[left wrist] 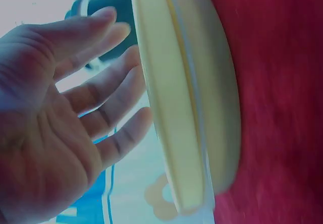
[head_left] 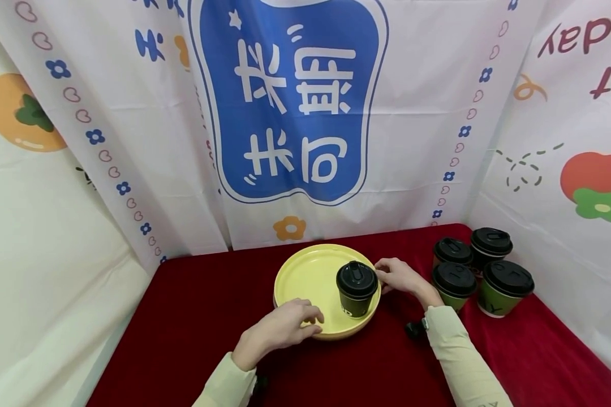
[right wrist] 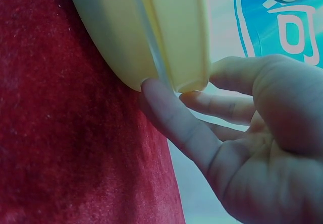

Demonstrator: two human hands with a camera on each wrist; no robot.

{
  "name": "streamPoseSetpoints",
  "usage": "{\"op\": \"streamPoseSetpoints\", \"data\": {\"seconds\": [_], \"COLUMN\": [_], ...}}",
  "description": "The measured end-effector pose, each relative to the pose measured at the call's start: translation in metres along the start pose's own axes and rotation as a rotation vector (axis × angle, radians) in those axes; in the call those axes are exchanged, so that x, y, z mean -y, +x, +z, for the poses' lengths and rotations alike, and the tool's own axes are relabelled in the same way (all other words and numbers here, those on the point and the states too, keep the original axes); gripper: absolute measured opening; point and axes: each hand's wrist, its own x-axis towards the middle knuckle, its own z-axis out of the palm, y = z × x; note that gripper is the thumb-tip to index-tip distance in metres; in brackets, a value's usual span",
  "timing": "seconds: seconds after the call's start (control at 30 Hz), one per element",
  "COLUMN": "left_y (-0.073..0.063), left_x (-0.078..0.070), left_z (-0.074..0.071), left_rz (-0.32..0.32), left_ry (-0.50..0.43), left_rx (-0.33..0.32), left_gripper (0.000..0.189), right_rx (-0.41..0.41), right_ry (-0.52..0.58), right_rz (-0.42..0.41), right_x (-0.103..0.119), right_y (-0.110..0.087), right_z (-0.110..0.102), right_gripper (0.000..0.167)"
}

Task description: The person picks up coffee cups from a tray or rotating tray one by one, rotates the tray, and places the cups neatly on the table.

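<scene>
A round yellow tray (head_left: 308, 277) with raised sides lies on the red cloth; a seam runs around its outer wall (left wrist: 176, 98) in the left wrist view. On its right part stands a dark paper cup (head_left: 356, 291) with a black lid, upright. My left hand (head_left: 290, 325) is over the tray's near left rim, fingers loosely bent, holding nothing. Whether its fingertips touch the rim is unclear. At the right rim, my right hand (head_left: 399, 277) pinches the tray's edge, with the thumb and fingers (right wrist: 169, 115) on either side of the wall.
Several lidded paper cups stand at the right of the table, among them a green cup (head_left: 504, 288) and a dark one (head_left: 491, 243). Red cloth (head_left: 198, 328) covers the table. A printed white curtain (head_left: 412, 141) hangs behind, and more curtains flank both sides.
</scene>
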Motion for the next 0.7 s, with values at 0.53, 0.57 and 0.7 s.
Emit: {"op": "streamPoseSetpoints", "data": {"seconds": [0.53,0.57,0.7], "left_y": [0.013,0.012,0.010], "left_x": [-0.020,-0.020,-0.018], "left_z": [0.027,0.027,0.026], "left_rz": [0.118,0.123,0.142], "left_ry": [0.201,0.204,0.210], "left_rx": [-0.095,-0.101,-0.123], "left_gripper": [0.012,0.012,0.011], "right_rx": [0.002,0.002,-0.001], "right_ry": [0.007,0.008,0.010], "right_rz": [0.004,0.004,0.008], "right_x": [0.000,0.001,0.000], "right_y": [-0.002,-0.002,-0.001], "right_z": [0.001,0.001,-0.001], "right_gripper": [0.029,0.029,0.029]}}
